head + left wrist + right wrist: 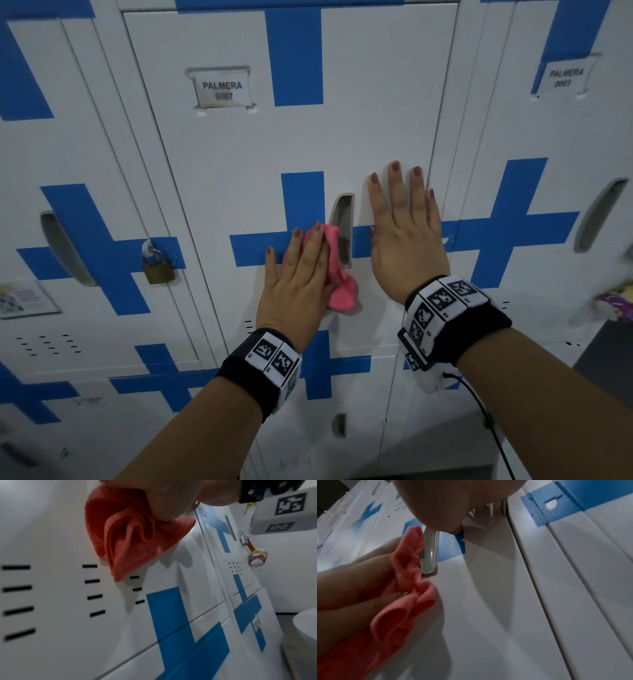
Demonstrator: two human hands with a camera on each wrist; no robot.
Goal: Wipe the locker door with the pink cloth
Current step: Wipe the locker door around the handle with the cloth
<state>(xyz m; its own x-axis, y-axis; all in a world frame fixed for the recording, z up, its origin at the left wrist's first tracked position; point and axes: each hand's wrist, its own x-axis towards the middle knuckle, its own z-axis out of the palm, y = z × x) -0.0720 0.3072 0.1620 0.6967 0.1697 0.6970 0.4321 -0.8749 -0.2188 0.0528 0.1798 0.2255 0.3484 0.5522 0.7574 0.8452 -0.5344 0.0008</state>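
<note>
Halfway at a guess: left hand (294, 274), fingers (317, 240) flat, presses the pink cloth (337, 274) mid-door beside the recessed handle (342, 229), right hand (404, 233) spread flat bracing the locker door (239, 164), upper panel seemingly left.

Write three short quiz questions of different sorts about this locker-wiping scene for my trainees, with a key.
1. True or false: the right hand holds the pink cloth.
2. What hangs on the locker to the left? A) brass padlock B) towel C) key
3. Fill in: the cloth lies against the door's recessed ____.

Key: 1 false, the left hand presses it on the locker door; 2 A; 3 handle.
</note>
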